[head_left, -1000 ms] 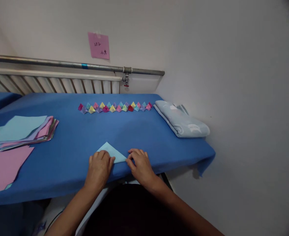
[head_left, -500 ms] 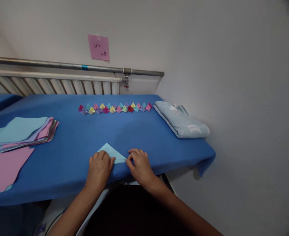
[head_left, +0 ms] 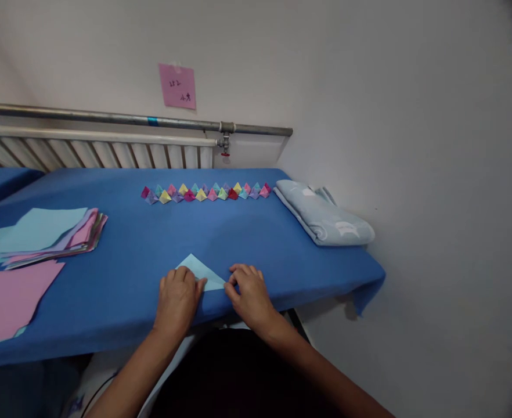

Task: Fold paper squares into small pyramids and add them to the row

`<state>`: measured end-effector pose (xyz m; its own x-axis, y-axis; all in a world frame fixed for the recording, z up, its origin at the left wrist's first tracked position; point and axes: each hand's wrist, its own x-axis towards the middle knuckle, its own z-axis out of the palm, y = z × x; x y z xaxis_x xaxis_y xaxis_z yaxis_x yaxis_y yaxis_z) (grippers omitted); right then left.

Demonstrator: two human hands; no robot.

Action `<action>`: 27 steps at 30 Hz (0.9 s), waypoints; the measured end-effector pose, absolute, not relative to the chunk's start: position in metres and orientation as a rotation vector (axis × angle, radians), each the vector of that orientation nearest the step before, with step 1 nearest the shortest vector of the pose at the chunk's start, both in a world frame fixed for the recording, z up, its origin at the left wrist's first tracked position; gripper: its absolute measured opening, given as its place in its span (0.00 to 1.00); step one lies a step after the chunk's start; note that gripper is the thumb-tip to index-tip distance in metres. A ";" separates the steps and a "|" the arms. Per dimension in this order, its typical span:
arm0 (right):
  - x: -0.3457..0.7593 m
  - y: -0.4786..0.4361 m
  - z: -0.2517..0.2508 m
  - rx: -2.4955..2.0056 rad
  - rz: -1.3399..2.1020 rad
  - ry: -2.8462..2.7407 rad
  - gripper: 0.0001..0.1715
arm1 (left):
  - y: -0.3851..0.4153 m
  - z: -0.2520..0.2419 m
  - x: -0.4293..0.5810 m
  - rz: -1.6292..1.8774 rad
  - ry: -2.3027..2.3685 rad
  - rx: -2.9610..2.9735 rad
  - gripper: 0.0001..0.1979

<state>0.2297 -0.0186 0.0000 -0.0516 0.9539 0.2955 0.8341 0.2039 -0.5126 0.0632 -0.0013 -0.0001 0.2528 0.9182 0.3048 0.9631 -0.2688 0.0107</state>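
Blue cloth (head_left: 125, 261) covers the table below a radiator (head_left: 129, 155), with a row of small folded papers (head_left: 201, 195) towards the far edge and a folded blanket (head_left: 325, 219) at the right. Near the close edge lies a pale blue paper (head_left: 204, 275), folded, one corner pointing away from the person. The left hand (head_left: 178, 297) covers its left part — gripping or only pressing, I cannot tell — while the right hand (head_left: 249, 294) seems to pinch its right tip narrowly between thumb and finger. Hardly anything has just changed (only the view shifts slightly), so the fold looks steadied rather than advanced.
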 end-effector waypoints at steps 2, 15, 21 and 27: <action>0.230 -0.018 0.000 -1.656 0.273 -1.910 0.07 | -0.001 0.001 0.063 -0.367 -1.784 -2.339 0.15; 0.231 -0.015 -0.001 -1.680 0.310 -1.891 0.08 | -0.001 -0.004 0.060 -0.527 -1.627 -2.344 0.11; 0.234 -0.014 0.002 -1.707 0.367 -1.878 0.07 | 0.007 -0.007 0.047 -0.590 -1.200 -2.644 0.17; 0.240 -0.012 0.002 -1.714 0.381 -1.889 0.06 | 0.001 0.000 0.041 -0.332 -1.050 -2.693 0.24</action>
<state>0.2395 -0.0120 0.0021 -0.0304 0.9773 0.2095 0.8195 0.1444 -0.5546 0.0409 0.0009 -0.0002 0.7174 0.6329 0.2911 0.6853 -0.7163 -0.1315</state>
